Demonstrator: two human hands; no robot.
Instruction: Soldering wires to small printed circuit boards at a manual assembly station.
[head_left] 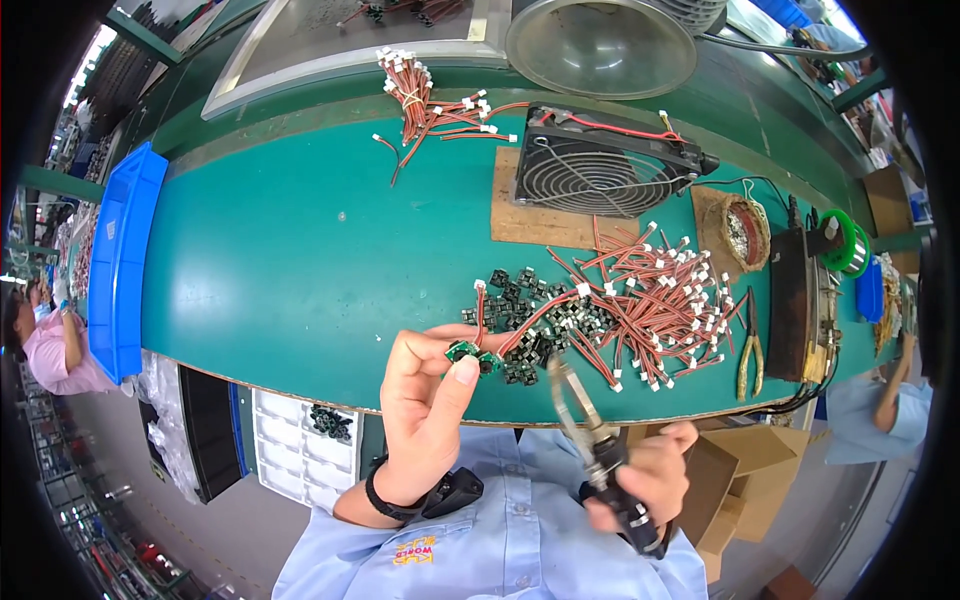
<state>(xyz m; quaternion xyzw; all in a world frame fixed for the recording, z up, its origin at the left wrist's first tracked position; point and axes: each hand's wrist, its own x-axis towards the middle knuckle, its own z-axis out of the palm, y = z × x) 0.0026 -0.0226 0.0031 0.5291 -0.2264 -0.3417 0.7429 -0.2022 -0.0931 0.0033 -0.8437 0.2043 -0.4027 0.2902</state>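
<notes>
Between the thumb and fingers of my left hand (425,400) are small green circuit boards (474,358) with red-and-black wires and white plugs rising from them. My right hand (645,485) grips the black handle of a soldering iron (608,455). Its metal front end, blurred by motion, points up toward the bench edge, apart from the held boards. Just beyond my left hand lies a heap of small dark circuit boards (525,300). To its right spreads a loose pile of red-and-black wire leads (650,300) with white connectors.
A black fan (605,165) stands on a brown board at the back. Beside the wires lie yellow-handled pliers (750,362); a round tip-cleaning pot (745,235) and green solder spool (848,243) sit farther right. More leads (410,95) lie behind. A blue bin (125,265) borders the left end.
</notes>
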